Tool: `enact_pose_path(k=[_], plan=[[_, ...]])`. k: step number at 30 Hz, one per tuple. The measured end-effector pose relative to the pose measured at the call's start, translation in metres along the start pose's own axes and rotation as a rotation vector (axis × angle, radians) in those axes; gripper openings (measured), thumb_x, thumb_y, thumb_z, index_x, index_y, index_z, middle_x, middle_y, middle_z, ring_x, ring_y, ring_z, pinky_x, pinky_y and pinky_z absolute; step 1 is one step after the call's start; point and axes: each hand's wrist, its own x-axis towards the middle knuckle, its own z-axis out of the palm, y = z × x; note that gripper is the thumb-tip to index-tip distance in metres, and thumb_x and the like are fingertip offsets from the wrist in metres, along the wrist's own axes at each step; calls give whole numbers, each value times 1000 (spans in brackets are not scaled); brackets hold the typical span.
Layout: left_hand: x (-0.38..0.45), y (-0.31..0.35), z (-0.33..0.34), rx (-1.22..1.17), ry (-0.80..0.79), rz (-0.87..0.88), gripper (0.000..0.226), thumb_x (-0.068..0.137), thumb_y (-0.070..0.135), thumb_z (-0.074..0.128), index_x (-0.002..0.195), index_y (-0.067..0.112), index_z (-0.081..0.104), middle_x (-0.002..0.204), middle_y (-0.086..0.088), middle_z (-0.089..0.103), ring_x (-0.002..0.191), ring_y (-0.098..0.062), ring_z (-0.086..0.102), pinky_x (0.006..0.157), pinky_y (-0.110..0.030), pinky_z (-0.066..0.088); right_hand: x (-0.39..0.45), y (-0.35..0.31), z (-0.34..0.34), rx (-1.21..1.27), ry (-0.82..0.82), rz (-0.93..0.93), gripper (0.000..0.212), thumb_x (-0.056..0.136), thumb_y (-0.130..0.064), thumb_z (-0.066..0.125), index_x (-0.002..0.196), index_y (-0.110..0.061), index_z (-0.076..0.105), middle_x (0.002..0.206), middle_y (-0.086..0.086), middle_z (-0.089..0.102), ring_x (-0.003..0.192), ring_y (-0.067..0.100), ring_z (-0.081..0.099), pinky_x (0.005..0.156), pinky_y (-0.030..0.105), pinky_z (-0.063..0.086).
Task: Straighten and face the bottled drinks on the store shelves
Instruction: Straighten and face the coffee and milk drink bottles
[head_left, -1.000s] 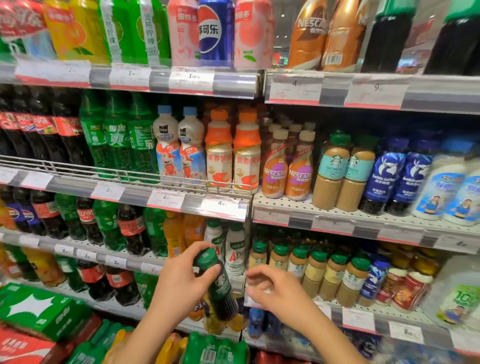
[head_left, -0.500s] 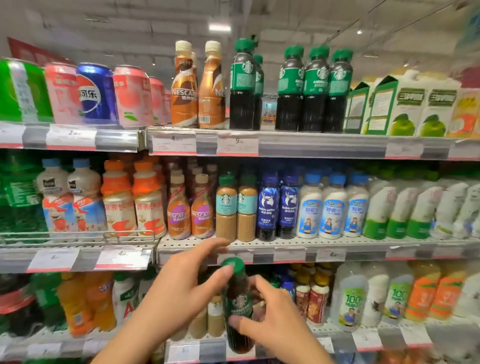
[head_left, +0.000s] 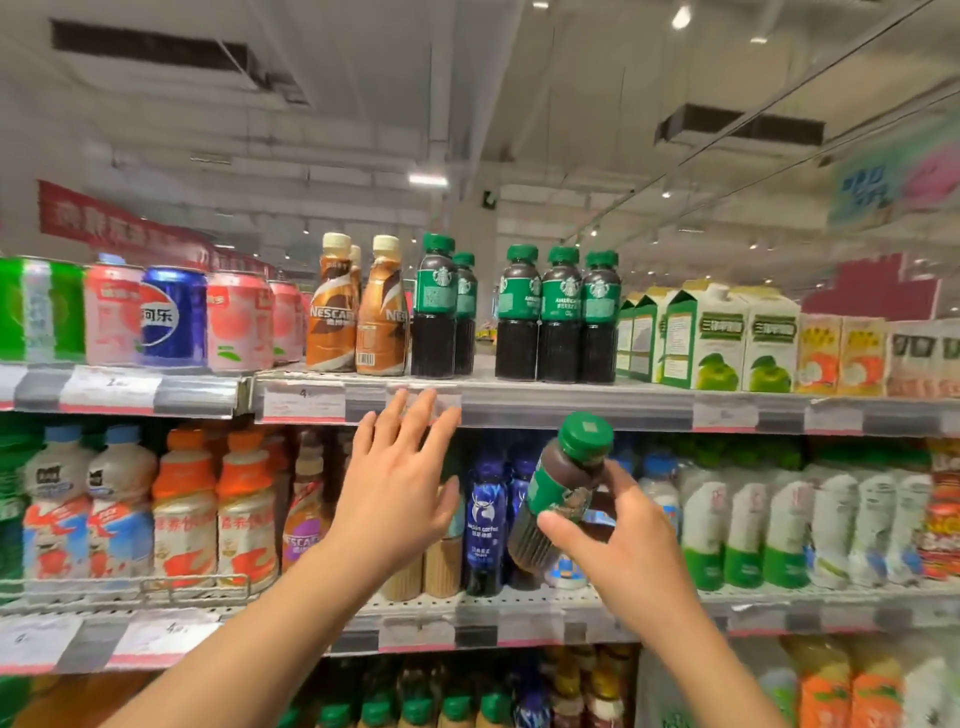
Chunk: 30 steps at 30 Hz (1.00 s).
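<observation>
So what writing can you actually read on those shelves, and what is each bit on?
"NESCAFE": brown bottle on the top shelf.
"NESCAFE", partly hidden: purple-label bottle, middle shelf.
"AMERICANO", only just legible: green-capped coffee bottles, top shelf.
Chinese characters: blue Pepsi can.
"4": price tag on the top shelf edge.
Too blurred: the held bottle in the right hand, juice cartons, hanging signs.
</observation>
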Motion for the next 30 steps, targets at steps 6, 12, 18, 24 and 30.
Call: enact_pose_path(k=[6, 12, 18, 24, 30], plan=[[0, -14, 19, 54, -33, 12, 79, 88, 48, 54, 159, 26, 26, 170, -4, 10, 156, -34, 4, 117, -61, 26, 65, -32, -13, 47, 142, -101, 38, 82, -44, 80, 115, -34, 62, 112, -13, 68, 103, 6, 65, 88, 29, 49], [-2, -23, 25, 105, -25, 53, 89, 83, 42, 60, 161, 26, 21, 170, -3, 8, 156, -34, 8, 118, -60, 26, 128, -66, -7, 80, 189, -146, 33, 85, -38, 80, 112, -28, 63, 110, -6, 71, 100, 11, 67, 93, 35, 54], [-2, -26, 29, 106, -22, 62, 90, 80, 42, 56, 161, 26, 20, 170, -3, 7, 156, -34, 8, 117, -60, 26, 167, -87, 9, -28, 206, -140, 30, 85, -40, 78, 100, -25, 57, 109, 5, 68, 103, 25, 64, 91, 38, 51], [-3, -26, 30, 94, -16, 66, 93, 77, 42, 57, 161, 25, 21, 170, -4, 8, 155, -35, 10, 115, -62, 28, 184, -97, 26, -139, 146, -131, 58, 89, -44, 74, 131, -12, 50, 120, 7, 65, 113, 28, 60, 93, 39, 49], [-3, -24, 31, 95, -21, 63, 96, 75, 43, 60, 161, 23, 23, 170, -6, 8, 155, -36, 10, 116, -62, 26, 189, -103, 32, -309, 214, -122, 63, 86, -58, 72, 124, -12, 49, 101, 8, 68, 96, 31, 66, 81, 39, 54]])
